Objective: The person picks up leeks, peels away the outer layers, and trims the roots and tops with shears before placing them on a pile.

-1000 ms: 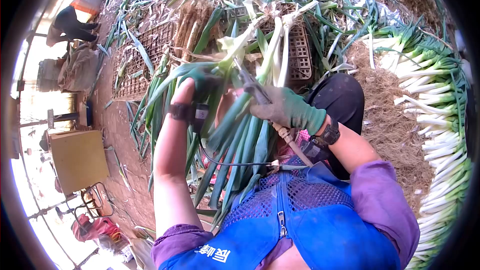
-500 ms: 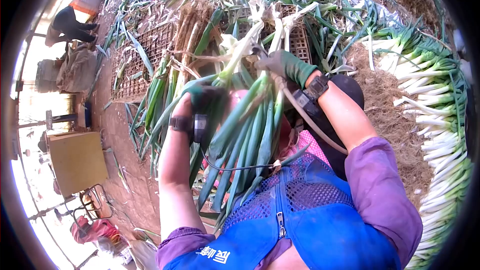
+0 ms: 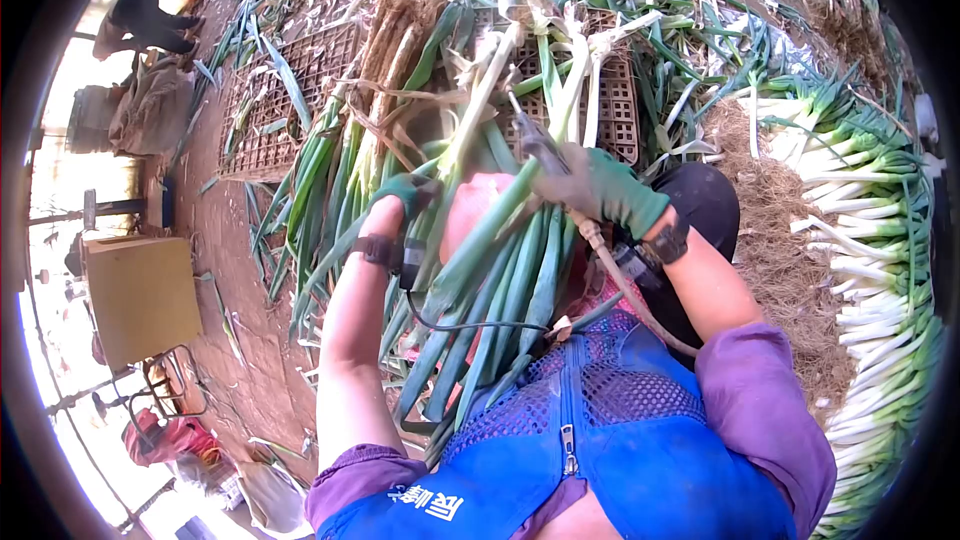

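Observation:
My left hand [image 3: 410, 194], in a green and dark glove, is closed round the green part of a leek [image 3: 478, 112]. The leek's white stalk slants up and to the right. In my gloved right hand [image 3: 598, 183] is an air blow gun [image 3: 540, 147], its thin nozzle pointing up toward the white stalks. A hose [image 3: 622, 280] runs from the gun's lower end toward my right forearm. Several more leeks [image 3: 505, 270] lie across my lap, leaves toward me and white ends [image 3: 570, 85] away. Part of my left fingers is hidden among the leaves.
Uncleaned leeks with brown roots [image 3: 400, 25] lie ahead on plastic crates [image 3: 290, 90]. Trimmed leeks [image 3: 870, 315] line the right side beside a heap of root scraps [image 3: 775, 240]. Leaf litter covers the ground ahead. A yellowish box [image 3: 143, 300] stands left; another person's legs [image 3: 150, 25] show far left.
My right hand has come down and toward me with the air blow gun, whose nozzle now shows. My left hand has shifted slightly, and the leeks' white ends have spread to the right.

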`<state>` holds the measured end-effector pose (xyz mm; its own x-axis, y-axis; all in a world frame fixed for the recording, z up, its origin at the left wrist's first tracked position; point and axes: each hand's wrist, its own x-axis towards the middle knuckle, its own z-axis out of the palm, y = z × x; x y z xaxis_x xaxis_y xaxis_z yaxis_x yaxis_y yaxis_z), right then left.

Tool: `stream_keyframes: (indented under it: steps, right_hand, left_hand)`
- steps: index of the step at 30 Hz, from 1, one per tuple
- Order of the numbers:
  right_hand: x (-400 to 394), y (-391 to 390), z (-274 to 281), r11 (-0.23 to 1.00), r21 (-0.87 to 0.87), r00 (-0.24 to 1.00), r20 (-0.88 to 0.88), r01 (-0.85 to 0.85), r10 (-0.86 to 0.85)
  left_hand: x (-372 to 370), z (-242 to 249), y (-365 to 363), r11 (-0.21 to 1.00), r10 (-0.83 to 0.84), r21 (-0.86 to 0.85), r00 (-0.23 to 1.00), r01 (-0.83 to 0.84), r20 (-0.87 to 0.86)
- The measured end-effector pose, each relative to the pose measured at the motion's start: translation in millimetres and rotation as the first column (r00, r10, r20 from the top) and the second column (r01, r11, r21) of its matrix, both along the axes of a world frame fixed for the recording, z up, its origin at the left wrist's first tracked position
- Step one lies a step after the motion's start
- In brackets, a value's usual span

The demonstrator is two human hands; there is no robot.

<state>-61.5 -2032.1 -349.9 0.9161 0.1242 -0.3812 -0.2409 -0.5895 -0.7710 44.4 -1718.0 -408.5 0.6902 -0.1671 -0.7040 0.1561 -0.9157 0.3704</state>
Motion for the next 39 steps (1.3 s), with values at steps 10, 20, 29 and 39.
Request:
stream_keyframes:
  steps: [10, 20, 29, 39]
  right_hand:
    - [-48, -20, -3, 0.977, -0.025, 0.977, 0.0, 0.214, -0.214]
    - [-50, -25, -17, 0.985, -0.004, 0.978, 0.117, 0.174, -0.172]
    - [-44, 12, 48, 0.918, 0.39, 0.997, 0.018, 0.065, -0.079]
    - [-52, 32, 61, 0.977, 0.211, 0.999, -0.004, -0.035, 0.037]
  left_hand:
    - [62, -28, 64, 0.921, 0.146, 0.288, 0.92, -0.26, 0.363]
    - [34, -58, 83, 0.96, 0.124, 0.158, 0.856, -0.232, 0.502]
    - [76, 73, 23, 0.98, 0.072, -0.196, 0.955, -0.016, 0.287]
    - [34, -59, 6, 0.99, 0.065, -0.138, 0.948, -0.023, 0.311]
